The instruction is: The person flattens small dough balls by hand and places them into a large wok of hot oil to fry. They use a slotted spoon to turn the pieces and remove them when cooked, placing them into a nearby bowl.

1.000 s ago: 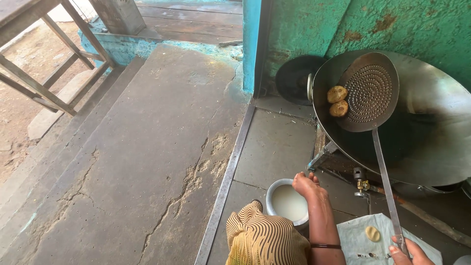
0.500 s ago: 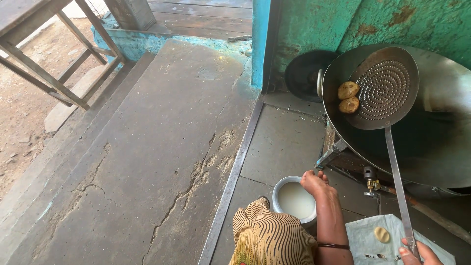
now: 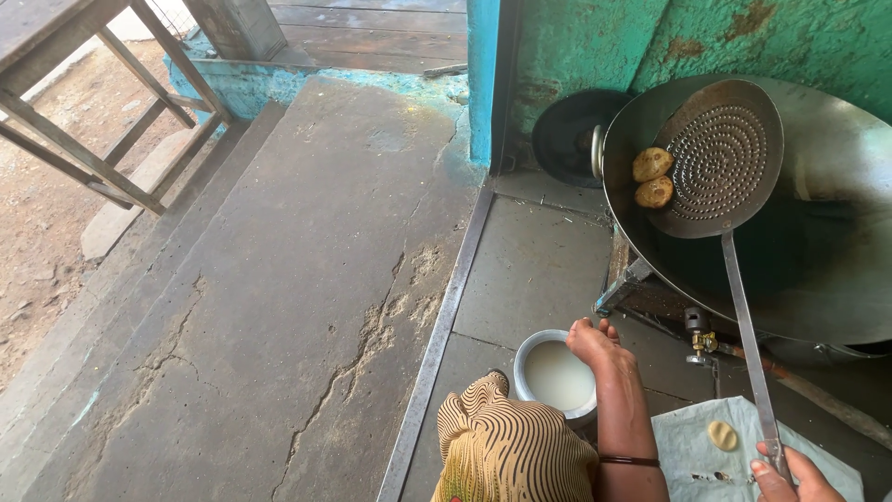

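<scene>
- a cracked grey stone slab [image 3: 279, 279] fills the left and middle of the view.
- a metal strip [image 3: 437, 335] runs along its right edge, beside grey floor tiles [image 3: 534, 270].
- a wooden frame of slanted bars [image 3: 84, 121] stands at the upper left, over bare sandy ground [image 3: 37, 232].
- a turquoise painted wall [image 3: 595, 37] with rusty patches rises at the top right.
- a dark round lid [image 3: 567, 135] leans against that wall.
- weathered wooden planks [image 3: 372, 19] lie along the top edge.

skimmer [image 3: 720, 158] edged slightly right over the wok [image 3: 836, 232] | left hand [image 3: 595, 342] now over bowl rim [image 3: 556, 376]
</scene>
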